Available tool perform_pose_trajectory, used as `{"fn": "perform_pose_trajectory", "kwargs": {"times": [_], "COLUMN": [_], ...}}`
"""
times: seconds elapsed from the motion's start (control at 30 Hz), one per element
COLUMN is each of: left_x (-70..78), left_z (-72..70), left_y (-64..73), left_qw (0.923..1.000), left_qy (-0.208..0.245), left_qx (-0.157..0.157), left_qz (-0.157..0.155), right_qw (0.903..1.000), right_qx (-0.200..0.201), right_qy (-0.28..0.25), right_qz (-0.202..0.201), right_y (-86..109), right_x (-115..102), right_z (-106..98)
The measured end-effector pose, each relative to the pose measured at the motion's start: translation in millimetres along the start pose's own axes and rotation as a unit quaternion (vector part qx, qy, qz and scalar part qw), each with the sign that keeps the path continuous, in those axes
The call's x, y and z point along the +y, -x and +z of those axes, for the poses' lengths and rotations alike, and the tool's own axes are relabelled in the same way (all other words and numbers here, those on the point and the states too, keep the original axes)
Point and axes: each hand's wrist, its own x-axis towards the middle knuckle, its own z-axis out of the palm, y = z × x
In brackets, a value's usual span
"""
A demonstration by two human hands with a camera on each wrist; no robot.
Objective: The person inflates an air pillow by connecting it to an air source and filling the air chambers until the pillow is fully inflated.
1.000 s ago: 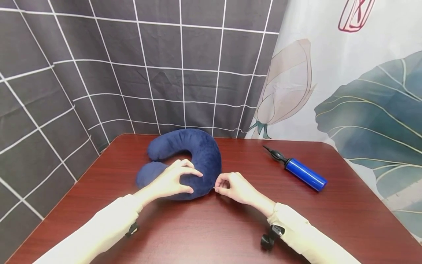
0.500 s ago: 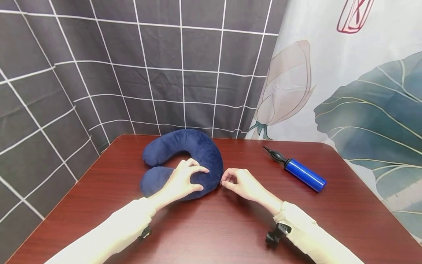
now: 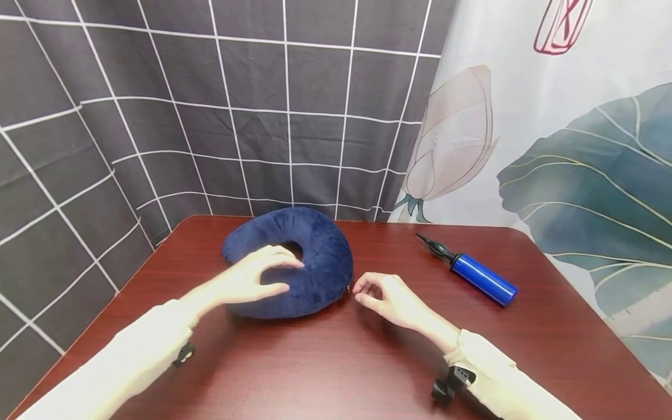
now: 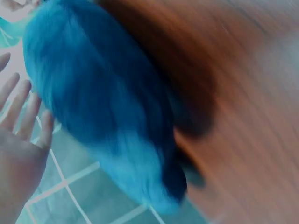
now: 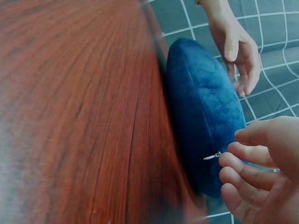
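Observation:
A navy-blue plush U-shaped neck pillow (image 3: pixel 331 274) lies near the back of the table, its opening toward the left. Over its front arm my left hand (image 3: pixel 254 277) is held with thumb and fingers spread, gripping nothing. My right hand (image 3: pixel 391 300) is just off the pillow's right edge, its fingers loosely bent. In the right wrist view, a small metal zipper pull (image 5: pixel 212 156) sticks out of the side seam, right by the fingertips (image 5: pixel 227 160) and not pinched. The left wrist view, blurred, has the pillow (image 4: pixel 93 79) beside the straight fingers of the left hand (image 4: pixel 21 144).
A hand pump (image 3: pixel 485 279) with a blue barrel and black nozzle lies on the right of the reddish-brown wooden table (image 3: pixel 315 367). Behind the table hang a dark grid-patterned curtain (image 3: pixel 257 134) and a white curtain with plant prints (image 3: pixel 472 186).
My left hand has drawn back leftward off the pillow's middle. My right fingers, earlier pinching at the zipper pull, have come off it. The pillow's two ends look closer together.

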Motion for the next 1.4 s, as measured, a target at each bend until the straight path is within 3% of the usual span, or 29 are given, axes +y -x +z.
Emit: {"fn": "perform_pose_trajectory", "kwargs": {"times": [0.07, 0.2, 0.3, 0.43, 0.63, 0.97, 1.2, 1.4], "left_x": [-7.2, -16.8, -19.9, -20.6, -12.6, 8.3, 20.6, 34.4], "left_z": [-11.1, -25.2, -24.4, -14.0, 1.4, 17.4, 32.0, 44.7], "left_y": [8.7, 28.0, 37.1, 39.9, 35.3, 16.2, -1.8, -14.5], "left_qw": [0.9999, 0.9995, 0.9991, 0.999, 0.9953, 0.9815, 0.9739, 0.9558], "left_qy": [-0.003, 0.002, 0.011, 0.02, 0.035, 0.016, -0.013, -0.05], "left_qx": [-0.007, -0.029, -0.034, -0.015, 0.011, 0.018, 0.024, 0.028], "left_qz": [0.011, -0.006, -0.024, -0.038, -0.09, -0.19, -0.225, -0.288], "right_qw": [0.9999, 0.9994, 0.9991, 0.9992, 0.9994, 0.9997, 0.9988, 0.9983], "right_qx": [-0.002, -0.004, -0.002, 0.002, 0.008, 0.014, 0.029, 0.039], "right_qy": [-0.002, -0.006, -0.007, -0.004, -0.004, 0.009, 0.022, 0.034], "right_qz": [-0.01, -0.033, -0.043, -0.04, -0.033, -0.02, -0.032, -0.028], "right_y": [2.1, 5.7, 7.6, 8.2, 8.9, 7.7, 2.2, 2.7], "right_x": [-1, -2, -2, -1, 0, -2, -5, -5], "right_z": [-1, -4, -5, -6, -8, -14, -21, -23]}}
